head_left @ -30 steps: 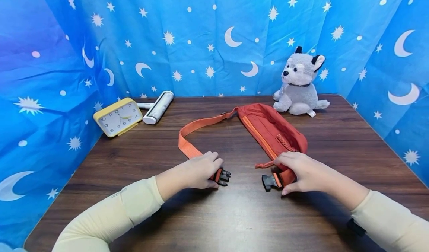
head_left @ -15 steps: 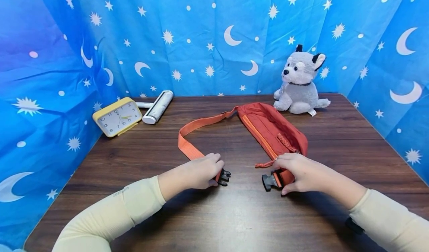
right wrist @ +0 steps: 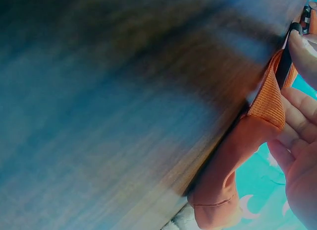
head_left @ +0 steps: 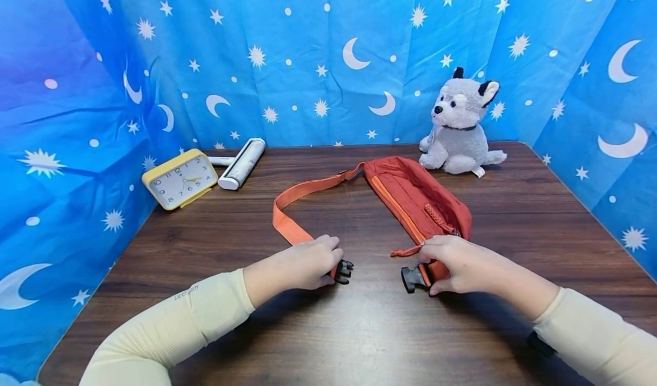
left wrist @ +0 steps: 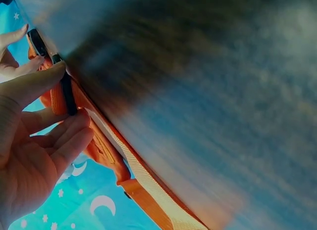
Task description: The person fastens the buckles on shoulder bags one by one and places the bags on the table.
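A red waist bag (head_left: 410, 198) lies on the table, its orange strap (head_left: 300, 195) curving out to the left. My left hand (head_left: 312, 262) pinches the strap end at the black pronged buckle half (head_left: 345, 272), whose prongs point right. Thumb and fingers of that hand (left wrist: 44, 131) close on the dark buckle edge (left wrist: 68, 93) in the left wrist view. My right hand (head_left: 462, 264) holds the socket half of the buckle (head_left: 412, 279) by the webbing end. In the right wrist view its thumb meets the dark buckle (right wrist: 285, 66). A gap separates the two halves.
A yellow clock (head_left: 182, 179) and a white roller with a handle (head_left: 242, 165) are at the back left of the wooden table (head_left: 359, 340). A grey plush dog (head_left: 458, 126) sits behind the bag. A blue star-and-moon cloth (head_left: 308, 49) hangs around the table.
Both hands have stayed nearly still, with slight shifts of the fingers. The buckle halves and bag keep their places.
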Demonstrator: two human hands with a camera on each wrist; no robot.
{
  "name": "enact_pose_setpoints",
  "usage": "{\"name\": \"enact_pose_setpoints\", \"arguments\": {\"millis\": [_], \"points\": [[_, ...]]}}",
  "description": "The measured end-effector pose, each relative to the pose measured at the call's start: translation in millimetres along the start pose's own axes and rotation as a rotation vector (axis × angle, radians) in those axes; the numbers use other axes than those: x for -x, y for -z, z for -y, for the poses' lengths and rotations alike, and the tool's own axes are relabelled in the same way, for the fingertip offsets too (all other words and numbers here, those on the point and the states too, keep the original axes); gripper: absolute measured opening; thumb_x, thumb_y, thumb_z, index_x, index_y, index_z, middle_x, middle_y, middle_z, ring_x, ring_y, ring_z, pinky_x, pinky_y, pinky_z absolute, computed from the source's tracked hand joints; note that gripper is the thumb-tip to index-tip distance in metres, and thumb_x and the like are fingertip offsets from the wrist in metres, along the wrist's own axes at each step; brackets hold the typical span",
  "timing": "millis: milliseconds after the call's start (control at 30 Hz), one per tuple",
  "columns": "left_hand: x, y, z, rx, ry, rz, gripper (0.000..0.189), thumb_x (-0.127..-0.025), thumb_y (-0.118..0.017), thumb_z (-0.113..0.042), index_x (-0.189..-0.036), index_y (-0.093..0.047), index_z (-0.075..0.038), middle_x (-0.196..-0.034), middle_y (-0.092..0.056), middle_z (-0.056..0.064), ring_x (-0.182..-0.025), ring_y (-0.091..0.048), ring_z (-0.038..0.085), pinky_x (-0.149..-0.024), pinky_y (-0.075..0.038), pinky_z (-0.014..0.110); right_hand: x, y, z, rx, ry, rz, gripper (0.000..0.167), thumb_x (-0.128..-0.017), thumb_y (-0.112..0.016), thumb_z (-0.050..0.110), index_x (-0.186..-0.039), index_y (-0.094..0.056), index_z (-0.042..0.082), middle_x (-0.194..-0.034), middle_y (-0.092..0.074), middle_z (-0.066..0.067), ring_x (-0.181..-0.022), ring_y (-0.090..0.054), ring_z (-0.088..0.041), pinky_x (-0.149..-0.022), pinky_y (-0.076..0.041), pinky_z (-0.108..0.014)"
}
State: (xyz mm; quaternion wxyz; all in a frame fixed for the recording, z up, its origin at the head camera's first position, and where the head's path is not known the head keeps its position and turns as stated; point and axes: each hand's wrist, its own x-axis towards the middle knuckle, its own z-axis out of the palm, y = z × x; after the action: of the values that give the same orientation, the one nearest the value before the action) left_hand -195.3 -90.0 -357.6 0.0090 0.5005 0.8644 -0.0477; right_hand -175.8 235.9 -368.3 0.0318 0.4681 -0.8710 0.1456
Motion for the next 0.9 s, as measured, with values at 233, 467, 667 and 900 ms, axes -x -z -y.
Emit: {"name": "enact_pose_setpoints", "arguments": {"millis": [233, 467, 667, 900], "points": [[1.2, 5.1, 0.8, 0.012, 0.008, 0.006, 0.026, -0.08, -0.075, -0.029, -0.089, -0.058, -0.011, -0.079, -0.039, -0.003, -0.073, -0.041, 0.013, -0.061, -0.039, 0.023, -2.9, 1.9, 1.2, -0.012, 0.002, 0.008, 0.036, -0.068, -0.084, 0.026, -0.096, -0.063, 0.015, -0.093, -0.057, 0.009, -0.085, -0.053, -0.009, -0.072, -0.047, -0.033], [1.1, 5.5, 1.1, 0.026, 0.025, 0.019, 0.026, -0.08, -0.074, -0.032, -0.087, -0.058, -0.012, -0.078, -0.039, -0.003, -0.072, -0.04, 0.013, -0.059, -0.039, 0.022, -4.3, 2.5, 2.4, 0.008, -0.012, 0.03, 0.034, -0.069, -0.084, 0.027, -0.093, -0.063, 0.015, -0.091, -0.057, 0.009, -0.083, -0.053, -0.009, -0.072, -0.047, -0.034], [2.1, 5.3, 1.6, 0.021, 0.037, 0.012, 0.026, -0.08, -0.074, -0.033, -0.088, -0.059, -0.012, -0.079, -0.039, -0.003, -0.072, -0.04, 0.012, -0.058, -0.039, 0.022, -5.9, 0.8, 0.7, 0.017, 0.016, 0.007, 0.033, -0.068, -0.084, 0.027, -0.091, -0.062, 0.016, -0.09, -0.056, 0.009, -0.082, -0.053, -0.008, -0.071, -0.047, -0.034], [3.8, 4.3, 1.6, 0.015, 0.03, -0.009, 0.027, -0.081, -0.073, -0.033, -0.091, -0.061, -0.011, -0.078, -0.04, -0.003, -0.071, -0.04, 0.012, -0.058, -0.039, 0.022, -5.8, -0.8, -0.6, 0.002, 0.042, -0.028, 0.035, -0.067, -0.084, 0.028, -0.089, -0.06, 0.017, -0.087, -0.054, 0.01, -0.079, -0.05, -0.006, -0.068, -0.045, -0.03]]}}
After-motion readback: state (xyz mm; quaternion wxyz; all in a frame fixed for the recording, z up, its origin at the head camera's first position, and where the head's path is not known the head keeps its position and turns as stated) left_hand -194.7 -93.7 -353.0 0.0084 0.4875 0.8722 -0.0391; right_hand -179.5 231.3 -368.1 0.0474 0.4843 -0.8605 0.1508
